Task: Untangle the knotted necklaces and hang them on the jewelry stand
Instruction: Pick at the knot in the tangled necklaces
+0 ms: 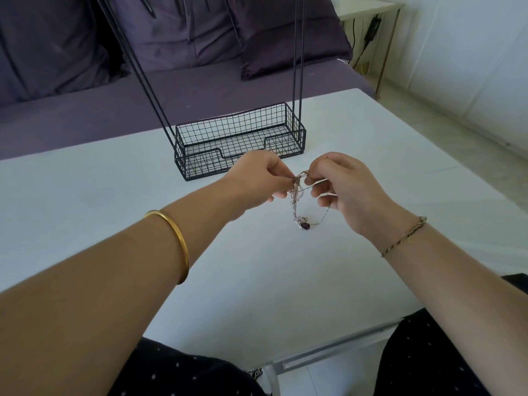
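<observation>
Your left hand (258, 180) and right hand (341, 187) both pinch the knotted necklaces (297, 192), a thin silvery-pink tangle with a dark oval pendant (305, 226) dangling just above the white table (114, 195), before the jewelry stand (240, 141).

Left hand (258, 178) and right hand (340, 185) pinching knotted necklaces (297, 195) above white tabletop (114, 195), black wire jewelry stand (240, 141) behind

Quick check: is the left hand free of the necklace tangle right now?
No: the left hand pinches the top of the tangled necklaces, and the right hand pinches them just beside it.
</observation>
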`<state>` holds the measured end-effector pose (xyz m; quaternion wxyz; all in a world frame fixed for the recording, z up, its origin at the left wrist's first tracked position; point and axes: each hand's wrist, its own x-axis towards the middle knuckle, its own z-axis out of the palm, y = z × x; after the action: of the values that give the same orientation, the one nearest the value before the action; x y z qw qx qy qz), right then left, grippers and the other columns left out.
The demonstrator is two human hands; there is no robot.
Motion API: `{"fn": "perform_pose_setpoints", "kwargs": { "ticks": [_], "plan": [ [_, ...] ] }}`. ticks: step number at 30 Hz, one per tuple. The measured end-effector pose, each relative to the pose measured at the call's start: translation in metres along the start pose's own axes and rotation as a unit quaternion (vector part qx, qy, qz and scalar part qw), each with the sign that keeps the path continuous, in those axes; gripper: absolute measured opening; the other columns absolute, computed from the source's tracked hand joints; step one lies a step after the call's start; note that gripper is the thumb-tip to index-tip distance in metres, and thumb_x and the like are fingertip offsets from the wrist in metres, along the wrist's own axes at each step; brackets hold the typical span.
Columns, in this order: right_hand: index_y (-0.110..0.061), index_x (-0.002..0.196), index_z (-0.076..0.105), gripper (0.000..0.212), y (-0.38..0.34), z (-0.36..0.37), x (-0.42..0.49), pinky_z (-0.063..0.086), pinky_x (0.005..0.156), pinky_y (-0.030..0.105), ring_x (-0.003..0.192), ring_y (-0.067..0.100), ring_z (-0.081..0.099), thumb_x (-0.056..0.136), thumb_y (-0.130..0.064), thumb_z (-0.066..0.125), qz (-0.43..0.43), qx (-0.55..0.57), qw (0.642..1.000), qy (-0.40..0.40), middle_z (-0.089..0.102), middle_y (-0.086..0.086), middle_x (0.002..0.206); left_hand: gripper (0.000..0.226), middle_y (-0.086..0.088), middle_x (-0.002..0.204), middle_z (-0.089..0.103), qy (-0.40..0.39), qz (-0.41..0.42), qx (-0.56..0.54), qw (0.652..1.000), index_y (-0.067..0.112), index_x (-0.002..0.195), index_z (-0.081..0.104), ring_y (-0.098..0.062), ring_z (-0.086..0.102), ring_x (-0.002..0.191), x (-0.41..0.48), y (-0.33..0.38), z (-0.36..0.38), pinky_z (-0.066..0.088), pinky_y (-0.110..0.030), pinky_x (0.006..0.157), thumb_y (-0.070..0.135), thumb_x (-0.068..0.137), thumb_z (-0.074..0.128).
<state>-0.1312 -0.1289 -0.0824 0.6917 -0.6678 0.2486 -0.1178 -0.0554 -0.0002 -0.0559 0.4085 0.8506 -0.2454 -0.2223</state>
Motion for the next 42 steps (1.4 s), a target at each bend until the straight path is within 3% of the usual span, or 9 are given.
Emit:
{"fn": "perform_pose_setpoints", "kwargs": {
  "ticks": [5,8,15,20,25,29,35,40,42],
  "plan": [
    [-0.013,0.072,0.051,0.014,0.0019,0.0007,0.0016,0.024,0.044,0.023,0.05,0.016,0.037,0.083,-0.005,0.048,0.021,0.02,0.999,-0.018,0.066,0.007,0.066,0.014,-0.006,0.088,0.069,0.024,-0.022,-0.026,0.999,0.015,0.078,0.06,-0.019,0.067,0.091,0.0015,0.001,0.0014,0.056,-0.034,0.085,0.01,0.091,0.06],
    [-0.009,0.074,0.051,0.013,0.0028,0.0001,0.0037,0.017,0.043,0.025,0.05,0.017,0.03,0.086,-0.004,0.048,0.022,0.027,0.999,-0.035,0.064,0.008,0.062,0.012,-0.003,0.086,0.066,0.017,-0.038,-0.078,0.996,0.013,0.082,0.058,-0.012,0.063,0.079,0.0018,0.0027,0.0014,0.056,-0.026,0.076,0.008,0.093,0.057],
    [-0.008,0.077,0.054,0.013,0.0052,0.0017,0.0013,0.036,0.047,0.021,0.051,0.013,0.046,0.087,-0.001,0.057,-0.001,0.048,0.996,-0.07,0.06,0.006,0.065,0.011,0.002,0.076,0.065,0.012,-0.042,-0.11,0.993,0.014,0.083,0.061,-0.007,0.06,0.068,0.0014,0.0028,0.0035,0.054,-0.024,0.074,0.012,0.094,0.059],
    [-0.011,0.077,0.059,0.012,0.0091,0.003,0.0016,0.036,0.046,0.016,0.045,0.002,0.047,0.083,-0.013,0.07,-0.062,-0.086,0.993,-0.052,0.056,-0.005,0.059,0.011,-0.001,0.08,0.067,0.009,-0.034,-0.099,0.994,0.014,0.086,0.064,-0.008,0.063,0.071,0.001,0.0011,0.0013,0.054,-0.023,0.072,0.006,0.093,0.059],
    [-0.015,0.074,0.061,0.012,0.0094,0.0003,0.0044,0.041,0.061,0.021,0.069,0.011,0.053,0.084,-0.013,0.068,-0.073,-0.092,0.993,-0.025,0.06,0.002,0.076,0.01,-0.003,0.085,0.067,0.017,-0.032,-0.084,0.996,0.014,0.091,0.061,-0.009,0.063,0.072,0.0018,0.0008,0.0014,0.054,-0.022,0.069,0.004,0.091,0.06],
    [-0.015,0.074,0.06,0.014,0.0078,-0.0004,0.0046,0.044,0.076,0.028,0.081,0.014,0.056,0.086,-0.012,0.065,-0.074,-0.103,0.992,-0.026,0.063,0.005,0.085,0.012,-0.002,0.079,0.065,0.021,0.0,0.002,1.0,0.017,0.081,0.062,-0.015,0.061,0.076,0.0013,0.0008,0.0043,0.056,-0.032,0.076,0.01,0.091,0.061],
    [-0.009,0.082,0.059,0.009,0.0065,0.0005,0.0032,0.052,0.084,0.038,0.071,0.013,0.061,0.091,-0.01,0.058,-0.084,-0.128,0.986,-0.059,0.067,0.005,0.076,0.011,0.007,0.079,0.057,0.063,0.062,0.188,0.978,0.019,0.09,0.061,-0.006,0.047,0.062,0.0036,0.0015,0.004,0.034,-0.022,0.048,0.019,0.095,0.052],
    [-0.006,0.079,0.061,0.01,0.0066,-0.0002,0.002,0.052,0.087,0.049,0.071,0.018,0.057,0.088,-0.008,0.057,-0.071,-0.177,0.977,-0.091,0.066,0.004,0.068,0.013,-0.002,0.088,0.065,0.06,0.005,0.044,0.997,0.009,0.089,0.06,-0.024,0.063,0.09,0.0023,-0.0007,0.0041,0.056,-0.04,0.082,0.009,0.095,0.048],
    [-0.007,0.077,0.061,0.01,0.0068,0.0002,0.0017,0.052,0.082,0.049,0.07,0.018,0.056,0.087,-0.009,0.058,-0.068,-0.189,0.975,-0.094,0.066,0.003,0.067,0.017,-0.003,0.088,0.066,0.052,-0.013,-0.018,0.998,0.013,0.083,0.057,-0.019,0.064,0.089,0.0025,-0.0005,0.0052,0.056,-0.033,0.078,0.008,0.096,0.047]
  ]
}}
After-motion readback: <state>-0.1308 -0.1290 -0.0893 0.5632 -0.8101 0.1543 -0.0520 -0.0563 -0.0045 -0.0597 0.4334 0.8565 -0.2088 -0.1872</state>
